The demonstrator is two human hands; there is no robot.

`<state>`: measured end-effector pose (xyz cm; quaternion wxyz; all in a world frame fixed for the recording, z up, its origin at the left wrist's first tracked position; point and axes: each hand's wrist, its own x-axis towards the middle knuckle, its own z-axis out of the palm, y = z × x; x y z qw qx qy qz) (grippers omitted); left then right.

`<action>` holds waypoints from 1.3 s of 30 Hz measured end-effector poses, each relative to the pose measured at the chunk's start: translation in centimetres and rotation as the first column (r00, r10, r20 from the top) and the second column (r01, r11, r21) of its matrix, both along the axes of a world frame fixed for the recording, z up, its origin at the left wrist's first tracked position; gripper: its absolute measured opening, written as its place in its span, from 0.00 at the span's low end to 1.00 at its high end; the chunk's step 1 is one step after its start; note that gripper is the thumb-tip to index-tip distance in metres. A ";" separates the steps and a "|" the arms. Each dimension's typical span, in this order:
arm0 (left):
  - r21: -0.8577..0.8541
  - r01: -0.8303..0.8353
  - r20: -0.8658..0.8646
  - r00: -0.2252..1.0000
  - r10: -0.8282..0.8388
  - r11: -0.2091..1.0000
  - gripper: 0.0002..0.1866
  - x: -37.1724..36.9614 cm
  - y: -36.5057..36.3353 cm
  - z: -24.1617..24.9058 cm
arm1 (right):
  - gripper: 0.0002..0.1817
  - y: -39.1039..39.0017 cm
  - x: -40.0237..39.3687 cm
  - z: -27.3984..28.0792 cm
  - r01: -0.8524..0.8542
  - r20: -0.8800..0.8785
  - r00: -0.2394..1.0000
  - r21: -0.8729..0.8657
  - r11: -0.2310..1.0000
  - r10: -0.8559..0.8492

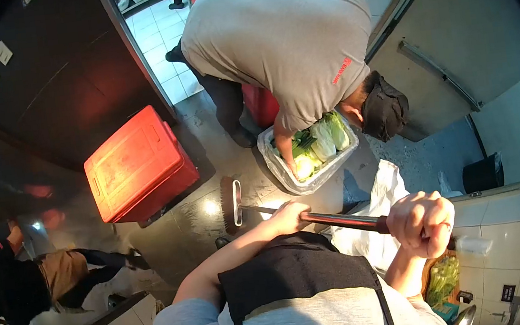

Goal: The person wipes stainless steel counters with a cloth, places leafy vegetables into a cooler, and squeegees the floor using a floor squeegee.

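Both my hands are closed around the pole of a long-handled broom (345, 219). My left hand (285, 218) grips it lower down, in front of my dark apron. My right hand (422, 224) is wrapped over the grip at the upper end. The broom's head (236, 203), a pale narrow frame with dark bristles along one side, is at the wet-looking floor (205, 218) ahead of me. Close beyond it stands a plastic-lined crate (305, 187) holding leafy vegetables (322, 142), where a co-worker (284, 42) bends with one hand inside.
A red lidded bin (137, 164) stands to the left. White sacking (384, 199) lies right of the pole, with a dark bucket (483, 174) farther right. Another person (59, 275) is at far left. A doorway opens onto a tiled floor (163, 38) at the back.
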<state>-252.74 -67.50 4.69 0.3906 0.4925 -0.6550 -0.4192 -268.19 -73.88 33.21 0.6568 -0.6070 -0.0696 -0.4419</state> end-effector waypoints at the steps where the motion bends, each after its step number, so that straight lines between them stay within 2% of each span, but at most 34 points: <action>1: -0.020 -0.020 0.004 1.000 0.020 1.000 0.11 -0.1 0.1 -0.1 | 0.18 -0.4 0.1 -0.3 -0.033 0.016 0.999 -0.018 0.999 0.034; 5: -0.039 -0.104 0.017 0.994 0.105 0.994 0.11 -1.1 -0.6 0.2 | 0.18 -1.7 -0.4 -0.7 -0.088 0.057 0.994 -0.004 0.996 0.088; 8: 0.036 -0.101 0.015 0.995 0.101 0.994 0.10 -1.6 -0.8 -0.4 | 0.19 -2.0 -1.0 -0.7 -0.073 0.058 0.996 0.016 0.997 0.072; 9: -0.021 -0.091 -0.004 0.996 0.091 0.996 0.08 -1.6 -0.8 -0.3 | 0.19 -1.9 -0.9 -0.6 -0.074 0.060 0.996 0.013 0.997 0.073; 11: -0.023 -0.100 -0.031 0.995 0.099 0.995 0.07 -1.6 -0.3 0.4 | 0.19 -1.3 -1.2 -0.7 -0.044 0.058 0.997 -0.002 0.999 0.045; 12: -0.028 -0.086 -0.042 0.995 0.085 0.996 0.06 -1.6 -0.1 1.0 | 0.19 -0.9 -1.2 -0.6 -0.058 0.080 0.995 0.042 0.997 0.055; 13: -0.028 -0.016 0.018 1.000 0.017 0.999 0.05 -1.2 -0.1 1.5 | 0.19 -0.4 -1.5 -0.7 -0.042 0.056 0.998 0.062 0.997 0.038; 14: -0.091 0.014 0.007 1.000 -0.014 0.996 0.08 -1.2 0.1 1.3 | 0.18 0.3 -2.0 -0.8 -0.014 0.034 0.999 0.083 0.996 0.011; 16: -0.095 0.078 -0.017 0.997 -0.080 0.992 0.07 -0.9 0.7 1.3 | 0.17 2.0 -2.4 -0.9 0.004 0.026 1.000 0.173 0.985 -0.008; 17: -0.080 0.132 0.000 0.991 -0.132 0.988 0.08 -0.4 1.4 1.2 | 0.17 2.3 -2.4 -0.9 -0.035 0.032 0.999 0.110 0.993 0.031; 18: -0.064 0.178 0.017 0.984 -0.177 0.982 0.09 -0.1 2.0 1.1 | 0.16 3.4 -2.1 -0.5 0.098 -0.017 0.995 0.033 0.995 -0.098; 19: -0.151 0.188 -0.002 0.982 -0.190 0.971 0.08 -0.1 2.3 1.0 | 0.16 4.8 -2.0 -0.8 0.177 -0.053 0.983 0.034 0.984 -0.175; 20: -0.236 0.181 -0.023 0.981 -0.192 0.955 0.11 -0.1 2.6 0.6 | 0.14 5.3 -0.9 -0.6 0.178 0.066 0.982 -0.035 0.983 -0.176; 22: -0.050 0.103 -0.039 0.994 -0.105 0.993 0.14 0.7 4.2 0.0 | 0.13 6.8 -0.4 -0.5 0.204 0.008 0.979 -0.128 0.971 -0.204; 23: -0.013 0.058 -0.066 0.996 -0.059 0.998 0.15 0.9 4.9 -0.2 | 0.12 7.6 0.1 -0.6 0.172 0.011 0.985 -0.130 0.977 -0.172; 25: 0.028 0.102 -0.067 0.993 -0.100 0.994 0.14 2.1 6.5 -0.7 | 0.12 9.5 0.9 -0.5 0.110 -0.026 0.993 -0.137 0.984 -0.114; 26: 0.050 0.123 -0.068 0.991 -0.119 0.991 0.14 2.7 7.2 -0.4 | 0.12 10.4 1.5 -0.7 0.139 0.007 0.990 -0.147 0.979 -0.139; 28: 0.069 0.108 -0.137 0.986 -0.097 0.992 0.11 3.1 8.2 -0.3 | 0.14 12.3 2.7 -1.0 0.196 0.073 0.980 -0.163 0.967 -0.186; 37: 0.167 0.225 0.002 0.974 -0.228 0.960 0.11 5.5 11.8 -2.1 | 0.15 17.0 4.8 -0.3 0.193 0.095 0.980 -0.239 0.952 -0.175; 39: 0.132 0.212 -0.009 0.977 -0.213 0.968 0.11 5.5 12.2 -1.7 | 0.14 17.8 5.5 -0.4 0.193 0.114 0.979 -0.260 0.946 -0.169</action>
